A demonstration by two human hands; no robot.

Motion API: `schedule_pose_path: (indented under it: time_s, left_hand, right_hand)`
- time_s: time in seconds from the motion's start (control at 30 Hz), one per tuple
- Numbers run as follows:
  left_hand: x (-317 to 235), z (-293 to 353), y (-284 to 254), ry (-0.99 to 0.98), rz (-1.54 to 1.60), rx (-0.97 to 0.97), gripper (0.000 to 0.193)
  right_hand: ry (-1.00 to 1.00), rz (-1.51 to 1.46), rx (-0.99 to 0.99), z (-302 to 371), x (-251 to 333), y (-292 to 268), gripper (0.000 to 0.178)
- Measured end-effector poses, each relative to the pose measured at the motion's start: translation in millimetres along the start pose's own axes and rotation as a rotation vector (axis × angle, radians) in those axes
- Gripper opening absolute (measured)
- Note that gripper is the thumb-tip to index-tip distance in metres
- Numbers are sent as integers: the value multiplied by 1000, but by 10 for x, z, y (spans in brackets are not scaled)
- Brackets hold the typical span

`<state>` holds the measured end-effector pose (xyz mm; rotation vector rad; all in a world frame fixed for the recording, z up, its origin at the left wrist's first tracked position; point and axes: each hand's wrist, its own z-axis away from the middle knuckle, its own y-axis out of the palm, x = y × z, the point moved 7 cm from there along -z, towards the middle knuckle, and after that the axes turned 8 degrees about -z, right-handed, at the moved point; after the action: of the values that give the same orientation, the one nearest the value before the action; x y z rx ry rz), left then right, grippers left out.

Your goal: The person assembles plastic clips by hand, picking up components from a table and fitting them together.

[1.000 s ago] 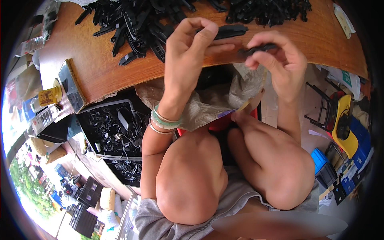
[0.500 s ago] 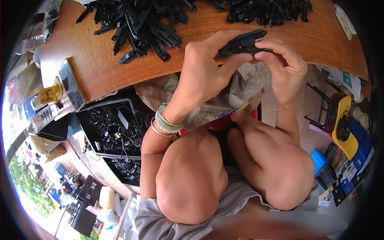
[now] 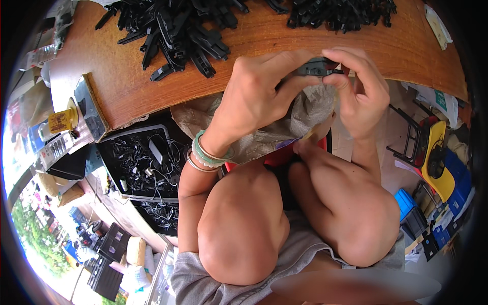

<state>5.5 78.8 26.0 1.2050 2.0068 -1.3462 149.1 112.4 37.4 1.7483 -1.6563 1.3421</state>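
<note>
A long black plastic part (image 3: 316,68) is held above the near edge of the wooden table, at the upper middle. My left hand (image 3: 259,94) is closed on its left end, thumb below and fingers above. At the part's right end, the thumb and forefinger of my right hand (image 3: 362,94) pinch it. Whether a smaller piece sits between those right fingertips is hidden. Beyond my hands lies a big heap of similar long black parts (image 3: 175,33). A second heap of smaller black parts (image 3: 340,15) lies farther right.
The wooden table (image 3: 122,86) curves around me. A beige cloth (image 3: 264,140) hangs below my hands, over my legs. To the left stands a black bin (image 3: 137,160) of cables and small dark pieces. A yellow chair (image 3: 438,162) is at the right.
Both hands have lowered slightly toward me, turning the black plastic part so more of its greyish side shows. My right fingertips have shifted over its right end, where a small ribbed piece showed before.
</note>
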Motion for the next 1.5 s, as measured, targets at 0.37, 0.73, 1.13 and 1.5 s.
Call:
schedule_pose_path:
  time_s: [0.37,0.73,1.13,1.5]
  left_hand:
    - [191,5,-1,-224,72,245,25]
    - [322,-861,-481,93,-897,-183,14]
    - [231,-391,-417,-249,-99,-249,9]
    - [314,-87,68,-643,722,155,26]
  right_hand:
    - [213,-350,56,66,-254,15,26]
    - [-222,652,8,-364,-492,-25,22]
    - [154,-392,-203,-206,-371,-143,29]
    - [301,-590,48,-64,-210,8,16]
